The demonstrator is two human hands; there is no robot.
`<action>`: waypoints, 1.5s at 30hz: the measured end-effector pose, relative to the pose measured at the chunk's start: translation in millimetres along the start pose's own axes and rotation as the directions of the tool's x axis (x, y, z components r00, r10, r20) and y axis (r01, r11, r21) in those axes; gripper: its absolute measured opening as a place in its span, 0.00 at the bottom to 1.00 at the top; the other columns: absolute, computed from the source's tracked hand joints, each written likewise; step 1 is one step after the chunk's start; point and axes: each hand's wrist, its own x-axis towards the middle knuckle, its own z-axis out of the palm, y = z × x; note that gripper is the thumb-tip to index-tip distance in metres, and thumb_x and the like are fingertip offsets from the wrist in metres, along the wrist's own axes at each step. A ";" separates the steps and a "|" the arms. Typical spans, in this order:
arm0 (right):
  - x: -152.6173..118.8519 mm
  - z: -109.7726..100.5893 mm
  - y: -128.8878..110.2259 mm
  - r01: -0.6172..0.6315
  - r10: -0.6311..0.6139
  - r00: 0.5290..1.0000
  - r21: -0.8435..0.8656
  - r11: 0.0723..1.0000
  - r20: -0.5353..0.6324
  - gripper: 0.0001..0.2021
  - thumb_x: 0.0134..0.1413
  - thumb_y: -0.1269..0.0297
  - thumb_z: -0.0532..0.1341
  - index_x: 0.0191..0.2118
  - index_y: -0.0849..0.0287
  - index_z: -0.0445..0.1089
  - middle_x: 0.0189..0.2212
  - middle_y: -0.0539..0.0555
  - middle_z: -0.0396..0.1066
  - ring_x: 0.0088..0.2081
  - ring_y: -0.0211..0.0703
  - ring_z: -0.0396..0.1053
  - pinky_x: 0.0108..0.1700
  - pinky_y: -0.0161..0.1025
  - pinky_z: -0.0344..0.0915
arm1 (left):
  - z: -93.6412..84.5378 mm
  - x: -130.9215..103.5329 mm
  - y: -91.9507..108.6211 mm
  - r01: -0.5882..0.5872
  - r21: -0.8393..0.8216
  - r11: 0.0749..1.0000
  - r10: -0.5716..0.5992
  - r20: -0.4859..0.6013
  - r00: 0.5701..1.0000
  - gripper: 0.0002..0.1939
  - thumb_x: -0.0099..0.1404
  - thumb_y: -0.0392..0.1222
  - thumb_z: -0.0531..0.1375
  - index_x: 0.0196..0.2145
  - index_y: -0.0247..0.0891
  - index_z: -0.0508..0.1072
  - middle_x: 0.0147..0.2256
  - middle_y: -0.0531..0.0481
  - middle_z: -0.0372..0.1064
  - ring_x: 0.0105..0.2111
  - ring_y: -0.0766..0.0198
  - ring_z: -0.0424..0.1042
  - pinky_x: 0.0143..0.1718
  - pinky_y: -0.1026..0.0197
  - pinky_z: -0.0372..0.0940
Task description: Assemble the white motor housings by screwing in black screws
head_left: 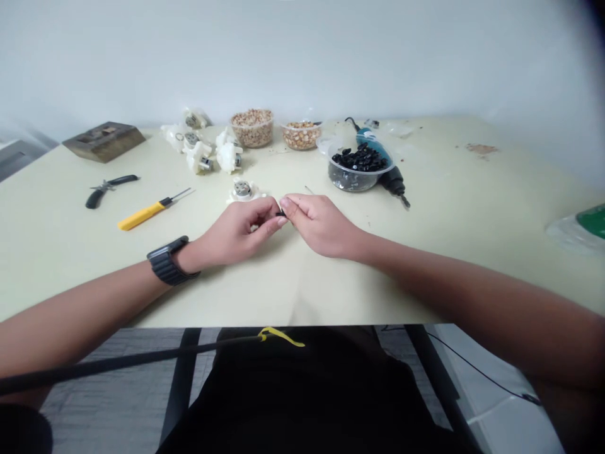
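Your pale worktop (259,293) spreads beneath everything. Over its middle your hands meet: the left hand (236,230) comes in from the left with thumb and fingers pinched narrow, the right hand (326,224) from the right, its thumb folded down close. To their far right stands a clear bowl (352,181) of black parts (362,157); just far of your left hand sits a white fitting (242,190). Smallest, a black piece (281,214) lies between your fingertips, held by the left; you can't tell whether the right grips it too, nor its long axis
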 end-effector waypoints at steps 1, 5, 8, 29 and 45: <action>0.7 0.2 -3.3 -0.124 0.121 0.992 0.121 0.985 0.031 0.19 0.77 0.56 0.50 0.30 0.56 0.58 0.23 0.45 0.56 0.25 0.34 0.53 0.30 0.37 0.51 | -1.6 0.1 -1.5 -0.069 0.143 0.987 0.073 -0.024 0.997 0.14 0.76 0.46 0.58 0.33 0.38 0.65 0.25 0.54 0.61 0.24 0.68 0.57 0.26 0.63 0.53; 3.7 -5.3 -13.6 -0.595 0.476 0.804 0.486 0.640 0.357 0.20 0.77 0.56 0.47 0.28 0.54 0.52 0.19 0.40 0.42 0.19 0.31 0.36 0.20 0.34 0.37 | -5.2 1.4 -8.5 -0.228 0.470 0.853 0.245 0.026 0.969 0.11 0.77 0.42 0.54 0.34 0.39 0.64 0.26 0.52 0.62 0.24 0.66 0.57 0.26 0.61 0.51; 4.9 -9.0 -12.0 -0.633 0.476 0.774 0.525 0.569 0.417 0.21 0.76 0.55 0.52 0.27 0.55 0.54 0.18 0.40 0.44 0.18 0.29 0.37 0.19 0.32 0.35 | -2.8 1.4 -12.6 -0.223 0.456 0.862 0.249 0.002 0.968 0.10 0.77 0.42 0.54 0.35 0.39 0.64 0.27 0.52 0.65 0.23 0.67 0.58 0.26 0.62 0.52; 2.1 -1.1 -1.7 -0.400 0.343 0.913 0.316 0.860 0.223 0.22 0.76 0.50 0.50 0.29 0.54 0.56 0.19 0.42 0.50 0.19 0.32 0.45 0.22 0.36 0.46 | 1.9 -3.4 -10.6 -0.238 0.400 0.885 0.285 -0.062 0.956 0.07 0.75 0.39 0.58 0.37 0.38 0.66 0.27 0.55 0.65 0.23 0.70 0.59 0.25 0.65 0.52; 5.1 -0.6 6.8 -0.108 0.114 0.993 0.427 0.898 0.012 0.11 0.60 0.61 0.71 0.40 0.58 0.69 0.31 0.47 0.68 0.27 0.33 0.66 0.19 0.29 0.68 | -6.0 -0.9 -7.0 -0.068 0.399 0.915 0.140 -0.155 0.978 0.19 0.74 0.51 0.58 0.28 0.38 0.73 0.21 0.55 0.69 0.19 0.71 0.63 0.23 0.65 0.57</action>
